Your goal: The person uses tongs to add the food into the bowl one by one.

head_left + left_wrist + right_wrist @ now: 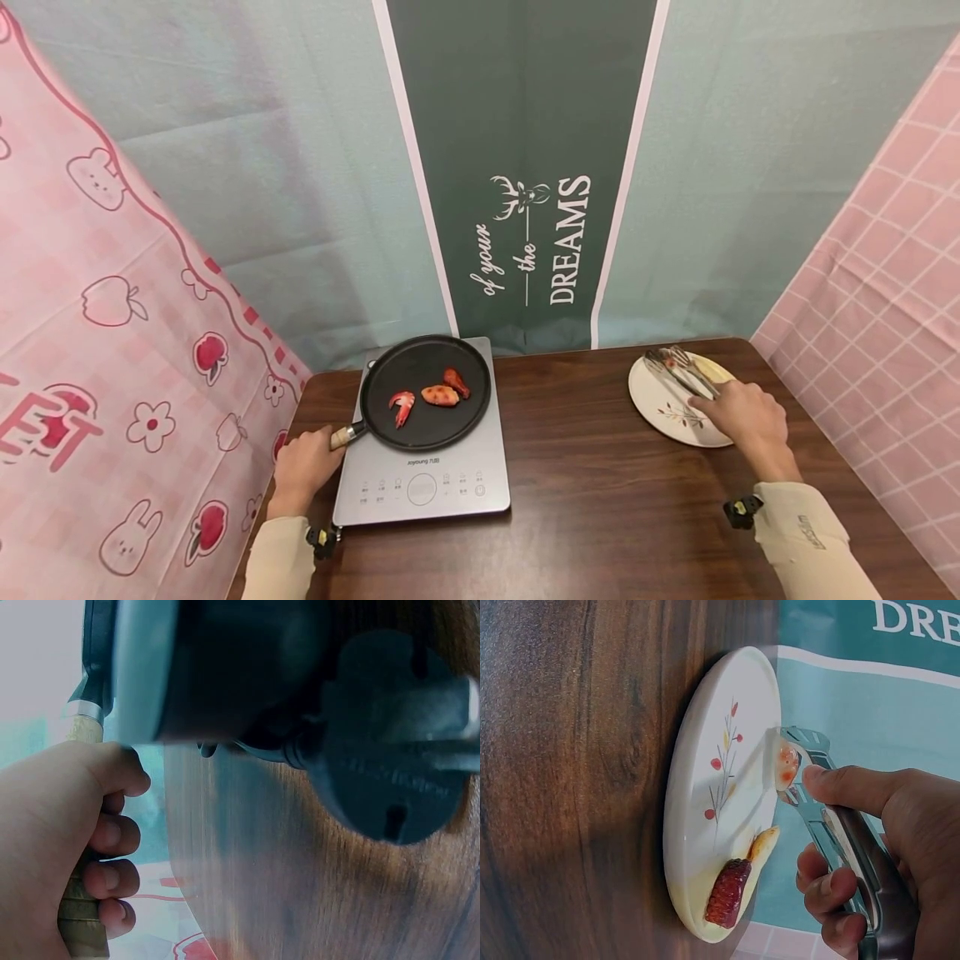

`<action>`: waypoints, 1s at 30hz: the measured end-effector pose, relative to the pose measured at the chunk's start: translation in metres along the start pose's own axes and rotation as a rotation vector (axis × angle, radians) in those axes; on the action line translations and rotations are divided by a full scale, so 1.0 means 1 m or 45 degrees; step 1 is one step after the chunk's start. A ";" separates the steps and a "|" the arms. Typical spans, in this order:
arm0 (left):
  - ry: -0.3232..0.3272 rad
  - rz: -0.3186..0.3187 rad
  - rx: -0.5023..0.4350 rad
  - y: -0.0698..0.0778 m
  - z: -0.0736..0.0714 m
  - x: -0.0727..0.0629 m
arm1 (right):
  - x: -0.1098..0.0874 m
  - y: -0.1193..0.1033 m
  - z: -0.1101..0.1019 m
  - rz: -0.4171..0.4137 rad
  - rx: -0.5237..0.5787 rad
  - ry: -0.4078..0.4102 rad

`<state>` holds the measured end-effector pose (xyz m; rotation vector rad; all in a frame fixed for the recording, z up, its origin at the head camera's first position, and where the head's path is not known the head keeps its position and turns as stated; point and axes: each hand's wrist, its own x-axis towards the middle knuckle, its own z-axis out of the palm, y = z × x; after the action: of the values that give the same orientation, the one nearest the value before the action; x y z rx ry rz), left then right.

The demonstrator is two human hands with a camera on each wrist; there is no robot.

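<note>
In the head view my left hand [306, 467] grips the wooden handle [85, 730] of a round black frying pan [427, 429]. The pan sits on a silver induction cooker [420, 508]. Inside it lie a red shrimp [402, 407], a browned chicken wing [440, 395] and a drumstick-like piece [456, 382]. At the right, my right hand [746, 421] holds metal tongs [855, 847] over a white plate [652, 404] with a floral print. A pale, red-spotted food piece [787, 763] is between the tongs' tips. On the plate's edge rest a dark red-brown piece [727, 894] and a yellowish one [763, 844].
The dark wood table [577, 467] runs between the cooker and the plate. A green curtain [525, 100] with lettering hangs behind. Pink patterned cloths [172, 350] hang at both sides. Each wrist wears a small black camera mount [742, 511].
</note>
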<state>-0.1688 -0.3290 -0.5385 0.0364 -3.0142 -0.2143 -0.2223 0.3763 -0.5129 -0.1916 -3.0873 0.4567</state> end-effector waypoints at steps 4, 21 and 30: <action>0.005 0.000 -0.005 0.001 0.000 0.000 | -0.001 -0.001 -0.003 -0.014 -0.008 0.026; -0.025 -0.007 -0.013 0.001 -0.002 -0.001 | -0.005 -0.010 -0.014 -0.050 -0.004 0.096; -0.007 -0.005 -0.012 0.001 -0.001 0.000 | -0.007 -0.016 -0.018 -0.083 0.000 0.137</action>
<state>-0.1684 -0.3283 -0.5372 0.0413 -3.0190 -0.2293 -0.2163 0.3652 -0.4906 -0.1115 -2.9784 0.4296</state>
